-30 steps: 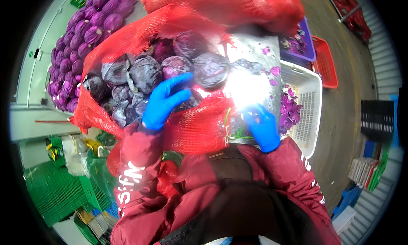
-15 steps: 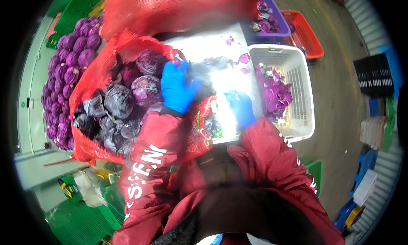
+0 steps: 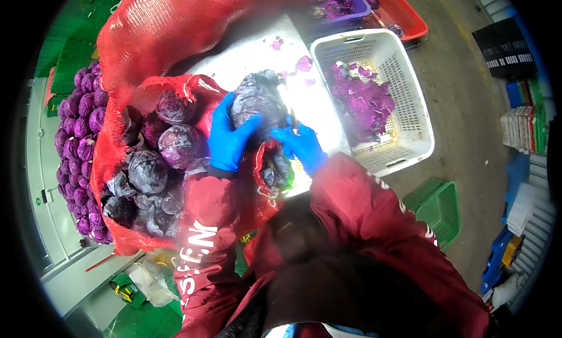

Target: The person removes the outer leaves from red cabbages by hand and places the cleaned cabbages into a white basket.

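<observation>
A dark red cabbage (image 3: pixel 253 102), still wrapped in dull outer leaves, rests on the bright metal tabletop (image 3: pixel 240 62). My left hand (image 3: pixel 227 140), in a blue glove, grips its left and near side, thumb spread across the front. At the cabbage's right side, my gloved right hand (image 3: pixel 303 147) is closed round a knife (image 3: pixel 294 120); its blade points away from me and glare blurs the tip. Left of my hands lies an opened red mesh sack (image 3: pixel 117 180) holding several more cabbages (image 3: pixel 178 146). Loose dark leaves (image 3: pixel 272 171) lie near the table's front edge.
To the right stands a white basket (image 3: pixel 418 121) containing purple leaf trimmings (image 3: pixel 363 101). Behind it are a purple crate (image 3: pixel 362 7) and a red crate (image 3: pixel 413 16). A full red sack (image 3: pixel 158 33) lies across the far side. Peeled cabbages (image 3: pixel 82 156) are piled at far left; a green crate (image 3: pixel 451 212) sits on the floor.
My view has turned, shifting the scene. The cabbage, blurred between my hands before, now sits plainly in my left hand's grip. My right hand has come closer to it, and the knife now shows.
</observation>
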{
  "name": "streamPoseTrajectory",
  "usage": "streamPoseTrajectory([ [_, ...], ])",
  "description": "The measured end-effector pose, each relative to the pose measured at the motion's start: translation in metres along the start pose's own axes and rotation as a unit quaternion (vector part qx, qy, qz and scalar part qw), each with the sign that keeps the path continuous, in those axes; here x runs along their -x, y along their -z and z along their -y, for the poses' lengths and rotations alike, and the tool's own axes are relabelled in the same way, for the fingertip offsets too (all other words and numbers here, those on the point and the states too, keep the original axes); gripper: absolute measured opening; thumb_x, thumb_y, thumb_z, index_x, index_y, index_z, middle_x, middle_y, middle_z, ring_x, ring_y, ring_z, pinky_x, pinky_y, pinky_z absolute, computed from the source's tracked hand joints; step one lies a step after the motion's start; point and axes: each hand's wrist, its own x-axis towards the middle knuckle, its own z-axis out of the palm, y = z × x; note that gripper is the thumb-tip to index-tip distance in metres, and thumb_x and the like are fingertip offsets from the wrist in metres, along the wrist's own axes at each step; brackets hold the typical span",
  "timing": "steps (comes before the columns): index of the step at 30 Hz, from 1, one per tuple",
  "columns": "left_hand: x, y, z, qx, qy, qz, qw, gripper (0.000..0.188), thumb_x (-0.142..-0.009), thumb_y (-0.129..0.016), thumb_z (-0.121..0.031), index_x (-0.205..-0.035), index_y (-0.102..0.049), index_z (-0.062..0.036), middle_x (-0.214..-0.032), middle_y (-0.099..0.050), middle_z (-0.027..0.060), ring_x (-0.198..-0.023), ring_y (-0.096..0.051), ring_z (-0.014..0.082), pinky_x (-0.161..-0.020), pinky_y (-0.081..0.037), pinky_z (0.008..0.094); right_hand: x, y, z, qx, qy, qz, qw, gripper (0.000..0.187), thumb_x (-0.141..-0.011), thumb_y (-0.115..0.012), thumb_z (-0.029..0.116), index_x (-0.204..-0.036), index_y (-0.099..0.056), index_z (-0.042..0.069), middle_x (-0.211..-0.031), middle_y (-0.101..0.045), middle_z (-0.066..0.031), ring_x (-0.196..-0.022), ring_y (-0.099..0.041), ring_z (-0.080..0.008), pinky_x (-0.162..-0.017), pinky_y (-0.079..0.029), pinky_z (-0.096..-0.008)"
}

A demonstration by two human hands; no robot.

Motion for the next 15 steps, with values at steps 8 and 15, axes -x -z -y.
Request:
streamPoseTrajectory([
  [8,0.018,-0.084,-0.001,-0.14,-0.087,0.027,0.986,0.09,-0.068,-0.08,-0.031,-0.137,-0.031,-0.0012,-0.131,-0.04,0.0244,-0.121,-0.043,0.035,-0.1,-0.037,0.0405,0.045,0.081,0.015,0.104,0.171,-0.127,0.972,0.059,-0.08,-0.069,0.011,-0.133,-0.044,0.006,-0.097,-0.061,-0.0035,-0.071,-0.055,-0.0105,-0.059,-0.047,-0.0246],
  [15,0.011,-0.091,0.008,0.055,0.0,0.025,0.998,0.083,-0.07,-0.079,-0.014,-0.136,-0.031,0.0009,-0.127,-0.043,0.0176,-0.115,-0.046,0.0255,-0.099,-0.04,0.034,0.059,0.091,0.005,0.408,0.279,-0.16,0.854,0.019,-0.088,-0.055,0.018,-0.105,-0.055,0.01,-0.093,-0.062,-0.016,-0.078,-0.061,-0.0339,-0.065,-0.049,-0.0404],
])
